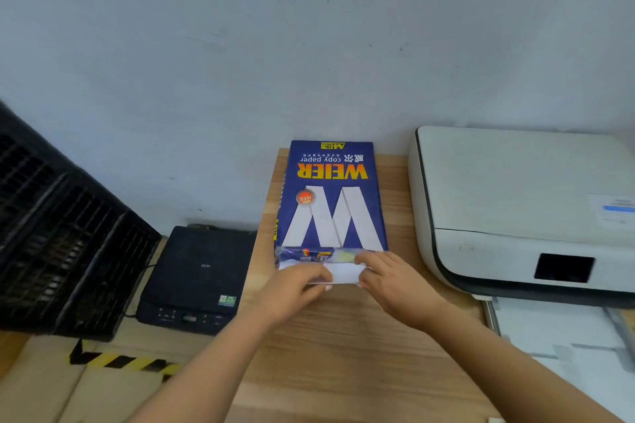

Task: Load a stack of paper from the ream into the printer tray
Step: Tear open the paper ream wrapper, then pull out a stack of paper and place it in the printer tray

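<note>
A blue ream of copy paper (331, 196) lies flat on the wooden table (343, 347), its far end against the wall. The wrapper is open at the near end, where white sheets (343, 272) stick out. My left hand (299, 288) grips the left part of those sheets from the near side. On their right corner, my right hand (391, 280) pinches the sheets, its fingers on top of the crumpled wrapper edge. The white printer (515, 209) stands to the right of the ream. Its pulled-out paper tray (556, 336) shows below the printer's front.
A small black printer (199, 278) sits on a lower surface left of the table. Black slotted crates (62, 237) stand further left. Yellow-black hazard tape (123, 361) marks a cardboard box at the lower left. A pale wall runs behind everything.
</note>
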Tool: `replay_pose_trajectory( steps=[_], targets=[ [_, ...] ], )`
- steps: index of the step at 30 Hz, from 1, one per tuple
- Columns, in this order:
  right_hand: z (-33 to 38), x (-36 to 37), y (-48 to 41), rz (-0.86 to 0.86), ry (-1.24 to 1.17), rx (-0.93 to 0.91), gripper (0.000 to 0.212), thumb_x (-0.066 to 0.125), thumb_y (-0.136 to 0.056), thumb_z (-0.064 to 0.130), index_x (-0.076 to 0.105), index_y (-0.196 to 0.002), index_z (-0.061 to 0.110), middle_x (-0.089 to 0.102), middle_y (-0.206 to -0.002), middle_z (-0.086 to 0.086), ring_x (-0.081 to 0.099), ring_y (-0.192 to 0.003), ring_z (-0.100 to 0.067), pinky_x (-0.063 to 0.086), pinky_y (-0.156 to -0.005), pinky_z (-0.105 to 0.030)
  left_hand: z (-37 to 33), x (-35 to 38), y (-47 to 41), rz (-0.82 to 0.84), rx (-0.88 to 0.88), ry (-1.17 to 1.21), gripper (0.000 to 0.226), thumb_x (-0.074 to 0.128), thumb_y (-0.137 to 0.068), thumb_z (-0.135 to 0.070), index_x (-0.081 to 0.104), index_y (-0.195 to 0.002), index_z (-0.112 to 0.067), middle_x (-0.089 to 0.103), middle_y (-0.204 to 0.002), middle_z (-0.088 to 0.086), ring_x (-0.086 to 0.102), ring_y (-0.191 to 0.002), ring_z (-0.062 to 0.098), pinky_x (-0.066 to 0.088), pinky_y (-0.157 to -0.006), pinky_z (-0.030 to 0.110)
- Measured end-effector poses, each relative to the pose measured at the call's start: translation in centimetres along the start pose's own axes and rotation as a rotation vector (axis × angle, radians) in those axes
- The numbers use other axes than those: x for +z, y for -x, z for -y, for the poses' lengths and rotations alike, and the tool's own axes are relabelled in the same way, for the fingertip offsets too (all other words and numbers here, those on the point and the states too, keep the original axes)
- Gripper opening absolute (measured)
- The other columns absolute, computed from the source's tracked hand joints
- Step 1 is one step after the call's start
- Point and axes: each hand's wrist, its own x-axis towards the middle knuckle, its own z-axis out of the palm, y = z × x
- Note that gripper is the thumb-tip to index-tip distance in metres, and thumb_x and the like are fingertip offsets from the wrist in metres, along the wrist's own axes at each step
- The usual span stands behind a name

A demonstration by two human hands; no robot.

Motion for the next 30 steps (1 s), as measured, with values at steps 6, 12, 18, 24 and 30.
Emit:
replay_pose_trajectory(
  steps=[6,12,18,24,30],
  targets=[
    [1.9,-2.1,2.8,0.068,-0.219,0.059,0.026,0.045,-0.091,0.038,0.064,-0.085,0.021,0.064,-0.101,0.002,0.061,-0.086,-0.016,0.05,-0.078,-0.028,-2.0,1.1,4.0,0.02,-0.054,-0.002,0.014,0.055,-0.089,-0.042,0.059,-0.099,-0.033,0.068,-0.102,-0.017,0.061,-0.095,-0.002,0.053,-0.086,0.033],
    [2.6,-1.9,3.9,0.115,-0.666,0.721,0.03,0.055,-0.092,0.023,0.056,-0.118,0.008,0.056,-0.117,-0.007,0.053,-0.11,-0.021,0.042,-0.098,-0.034,-3.3,2.4,8.1,0.011,-0.075,-0.027,0.015,0.056,-0.089,-0.043,0.059,-0.101,-0.035,0.068,-0.106,-0.019,0.06,-0.099,-0.003,0.053,-0.087,0.031],
    [4.6,-1.0,4.2,0.084,-1.221,1.224,0.011,0.052,-0.094,0.008,0.058,-0.102,0.006,0.062,-0.086,-0.011,0.056,-0.07,-0.016,0.046,-0.06,-0.027,-3.9,4.1,11.7,0.01,-0.068,0.007,0.019,0.059,-0.089,-0.036,0.064,-0.106,-0.028,0.069,-0.111,-0.014,0.061,-0.104,0.002,0.05,-0.092,0.031],
    [5.7,0.6,5.5,-0.008,-1.299,1.326,0.024,0.057,-0.087,0.002,0.061,-0.111,0.002,0.067,-0.106,-0.016,0.066,-0.093,-0.033,0.057,-0.079,-0.045,-3.7,4.6,14.1,-0.039,-0.056,-0.014,0.045,0.056,-0.077,-0.066,0.062,-0.106,-0.032,0.063,-0.12,-0.018,0.051,-0.116,-0.004,0.035,-0.107,0.02],
    [6.2,-0.2,7.5,0.017,-1.44,1.301,0.021,0.056,-0.089,-0.003,0.055,-0.108,0.004,0.069,-0.099,-0.016,0.068,-0.085,-0.032,0.056,-0.069,-0.042,-3.1,3.0,14.5,-0.19,-0.205,-0.045,0.08,0.02,-0.072,-0.086,0.05,-0.128,-0.038,0.042,-0.14,-0.022,0.029,-0.133,-0.006,0.02,-0.117,0.025]
  ],
)
